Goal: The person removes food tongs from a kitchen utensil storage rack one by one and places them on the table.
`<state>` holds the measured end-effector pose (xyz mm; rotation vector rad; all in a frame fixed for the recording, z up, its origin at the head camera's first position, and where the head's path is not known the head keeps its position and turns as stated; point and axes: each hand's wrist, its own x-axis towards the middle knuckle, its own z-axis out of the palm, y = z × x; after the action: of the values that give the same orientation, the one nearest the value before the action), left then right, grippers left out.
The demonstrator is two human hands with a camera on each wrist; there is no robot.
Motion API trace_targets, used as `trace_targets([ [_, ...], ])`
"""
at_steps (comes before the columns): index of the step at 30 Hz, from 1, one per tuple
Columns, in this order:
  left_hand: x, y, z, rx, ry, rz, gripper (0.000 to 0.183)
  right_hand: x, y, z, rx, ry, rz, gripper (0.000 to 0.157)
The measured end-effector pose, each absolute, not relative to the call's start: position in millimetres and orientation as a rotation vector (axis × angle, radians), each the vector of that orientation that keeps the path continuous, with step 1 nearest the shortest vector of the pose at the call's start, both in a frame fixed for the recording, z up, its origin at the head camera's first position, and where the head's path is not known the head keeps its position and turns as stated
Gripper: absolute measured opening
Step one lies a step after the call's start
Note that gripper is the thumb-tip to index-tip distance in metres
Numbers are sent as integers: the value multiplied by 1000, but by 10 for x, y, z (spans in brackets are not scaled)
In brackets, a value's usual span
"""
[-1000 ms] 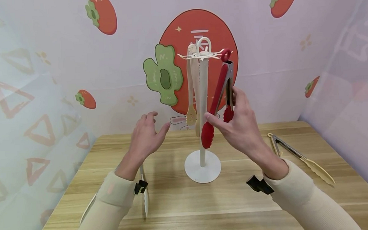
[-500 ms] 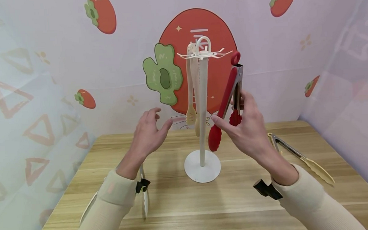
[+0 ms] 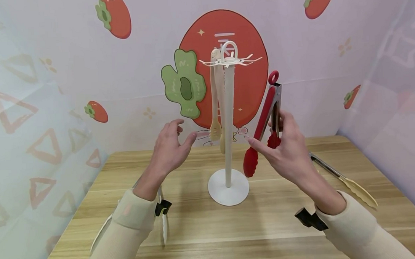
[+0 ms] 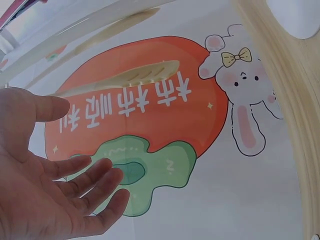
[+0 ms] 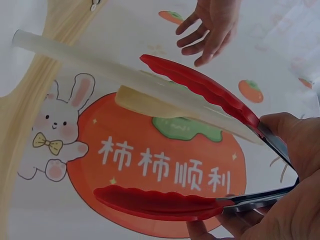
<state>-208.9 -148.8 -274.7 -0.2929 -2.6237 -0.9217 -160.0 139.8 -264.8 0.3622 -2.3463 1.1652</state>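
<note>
My right hand (image 3: 288, 153) holds red-tipped metal tongs (image 3: 266, 112) upright, thumb on one arm and fingers around the other; their arms are spread and the red loop is on top. They are apart from the white rack (image 3: 229, 125), to its right. In the right wrist view the red scalloped tips (image 5: 160, 202) stand wide apart. Left of the rack, my left hand (image 3: 170, 148) hovers with loosely bent fingers and nothing in it. Cream tongs (image 3: 216, 102) hang from the rack's left hooks, close to the pole.
Tongs with pale yellow tips (image 3: 357, 189) lie on the wooden table (image 3: 204, 228) at the right. White-tipped tongs (image 3: 164, 226) lie at the left, partly hidden by my left sleeve, beside another pale curved piece (image 3: 100, 234). A patterned cloth (image 3: 140, 71) hangs behind.
The red tongs have come off the rack's right hook and moved right and down with my right hand. My left hand has shifted only slightly.
</note>
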Motion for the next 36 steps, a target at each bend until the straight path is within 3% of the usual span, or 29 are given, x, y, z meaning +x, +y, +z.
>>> trace_targets([
  [19, -2113, -1434, -2698, -389, -2537, -1023, 56, -1597, 1571, -2846, 291, -2475, 1088, 79],
  [36, -2109, -1410, -2682, -396, -2544, -1054, 56, -1676, 1783, -3033, 238, -2650, 958, 92],
])
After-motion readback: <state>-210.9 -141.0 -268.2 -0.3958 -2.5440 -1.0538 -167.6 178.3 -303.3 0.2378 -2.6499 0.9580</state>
